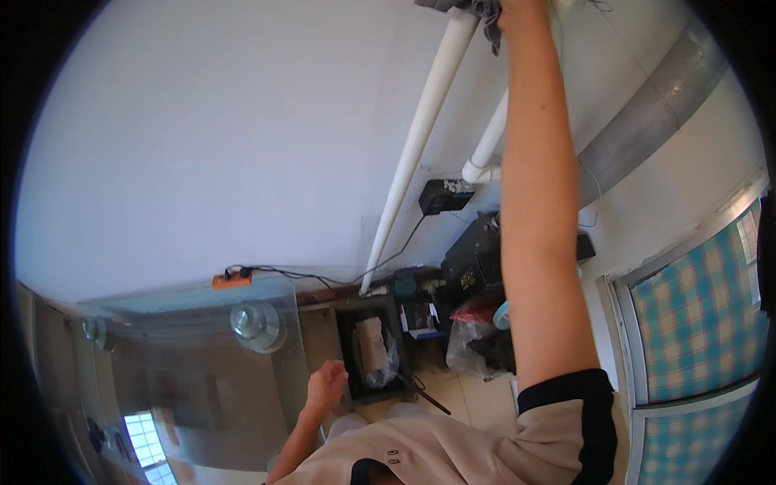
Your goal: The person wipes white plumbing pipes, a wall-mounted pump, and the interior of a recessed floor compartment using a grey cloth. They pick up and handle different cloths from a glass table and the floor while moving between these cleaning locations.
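Observation:
My right arm reaches up to the top edge of the view, where my right hand (515,8) is partly cut off. It grips a dark grey cloth (490,17), pressed against the upper end of a white plastic pipe (424,130) that runs down the wall. My left hand (327,385) hangs low beside the glass tabletop (200,327), with its fingers curled. Nothing shows in it, though the inside of the hand is hidden.
A clear glass lid or jar (257,324) sits on the glass. An orange power strip (231,279) with black cords lies at the wall. Low down are a black open bin (371,391), a black box (473,260) and a plastic bag (470,345). A silver duct (655,103) crosses at right.

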`<state>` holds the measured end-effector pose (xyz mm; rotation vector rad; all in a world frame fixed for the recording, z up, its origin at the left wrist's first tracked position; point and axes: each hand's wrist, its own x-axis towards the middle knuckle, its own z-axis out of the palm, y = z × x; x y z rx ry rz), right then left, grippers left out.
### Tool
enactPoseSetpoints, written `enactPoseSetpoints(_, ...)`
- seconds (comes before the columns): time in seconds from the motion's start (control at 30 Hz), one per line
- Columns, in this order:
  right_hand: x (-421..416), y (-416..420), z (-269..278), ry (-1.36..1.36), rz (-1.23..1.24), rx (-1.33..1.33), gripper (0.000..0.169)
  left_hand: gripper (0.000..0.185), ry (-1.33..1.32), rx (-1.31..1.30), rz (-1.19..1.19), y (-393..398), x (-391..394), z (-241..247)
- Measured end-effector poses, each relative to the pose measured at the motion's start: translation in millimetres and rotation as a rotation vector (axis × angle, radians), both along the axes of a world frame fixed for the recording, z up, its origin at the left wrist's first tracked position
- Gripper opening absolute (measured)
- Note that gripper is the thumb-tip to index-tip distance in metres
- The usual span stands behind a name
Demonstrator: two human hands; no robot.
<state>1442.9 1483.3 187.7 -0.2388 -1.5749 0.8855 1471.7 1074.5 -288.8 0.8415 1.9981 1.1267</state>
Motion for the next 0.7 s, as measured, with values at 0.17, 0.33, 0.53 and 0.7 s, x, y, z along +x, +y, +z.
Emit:
enactPoseSetpoints(0.17,-25,-5,-140,0.053,-0.465,0.167,0.042,0.024,-0.073,-0.009,0.052,-16,11,-22)
enactPoseSetpoints(0.33,-28,-35,-293,-0.055,-0.393,-0.174,0.046,0.023,-0.062,-0.047,0.098,-32,19,-31)
enactPoseSetpoints(0.53,-15,-37,-393,-0.215,-0.334,-0.351,0.047,0.025,-0.013,-0.054,0.049,-43,32,-34)
enactPoseSetpoints(0.7,34,-29,-394,-0.252,0.010,-0.555,0.043,0.027,-0.006,0.041,0.060,-13,38,16)
